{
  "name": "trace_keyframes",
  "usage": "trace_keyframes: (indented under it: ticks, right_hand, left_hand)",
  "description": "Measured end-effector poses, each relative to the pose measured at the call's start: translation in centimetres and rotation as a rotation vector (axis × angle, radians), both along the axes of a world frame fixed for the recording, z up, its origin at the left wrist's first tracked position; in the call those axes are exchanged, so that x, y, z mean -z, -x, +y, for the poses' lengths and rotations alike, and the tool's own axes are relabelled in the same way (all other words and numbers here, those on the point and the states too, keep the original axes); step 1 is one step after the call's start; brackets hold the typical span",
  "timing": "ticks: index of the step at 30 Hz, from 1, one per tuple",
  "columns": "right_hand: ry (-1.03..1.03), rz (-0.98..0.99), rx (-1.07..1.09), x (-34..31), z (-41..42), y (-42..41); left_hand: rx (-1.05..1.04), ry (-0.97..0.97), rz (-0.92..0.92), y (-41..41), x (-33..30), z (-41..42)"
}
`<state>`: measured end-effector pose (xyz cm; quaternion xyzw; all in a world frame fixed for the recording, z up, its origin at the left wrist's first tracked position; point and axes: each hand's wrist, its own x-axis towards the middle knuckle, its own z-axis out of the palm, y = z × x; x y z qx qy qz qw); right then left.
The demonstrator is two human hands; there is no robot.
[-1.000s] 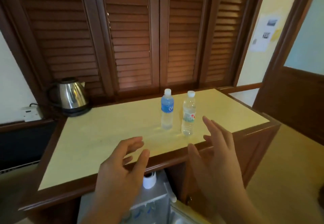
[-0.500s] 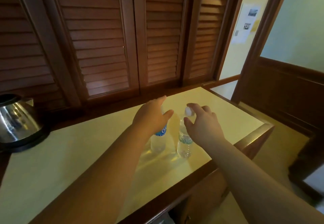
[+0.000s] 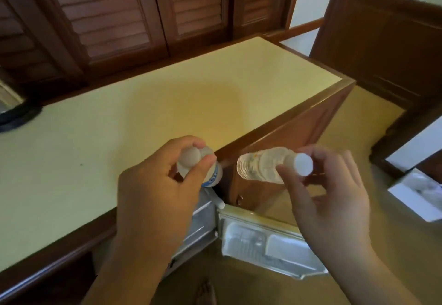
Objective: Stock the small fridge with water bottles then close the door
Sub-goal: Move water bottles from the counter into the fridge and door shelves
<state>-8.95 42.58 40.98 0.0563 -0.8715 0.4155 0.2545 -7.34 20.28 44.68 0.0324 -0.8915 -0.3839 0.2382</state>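
Note:
My left hand grips a blue-labelled water bottle by its white cap, just past the counter's front edge. In my right hand is a second, clear water bottle, pinched at the neck below its white cap and tilted away from me. Both bottles hang in the air above the small fridge under the counter. The fridge door stands open to the right, showing its white inner shelves. Most of the fridge's inside is hidden by my left arm.
The yellow counter top with a dark wooden rim fills the left. A black kettle base sits at its far left. Louvred wooden doors stand behind. A white box lies on the floor at right.
Both hands closed on the bottle tops, lifted the two bottles off the counter and brought them towards me, out over the open fridge. The view tilted down.

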Motion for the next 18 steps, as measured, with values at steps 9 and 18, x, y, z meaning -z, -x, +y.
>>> trace_keyframes:
  ticks: [9, 18]
  right_hand:
    - [-0.041, -0.364, -0.064, 14.7, 4.5, -10.6]
    - [-0.052, -0.630, -0.023, 33.6, 1.4, -12.2]
  left_hand:
    - [0.012, -0.140, -0.284, -10.9, 11.7, 6.2]
    - [-0.025, -0.153, -0.508, -12.2, 28.7, 6.7]
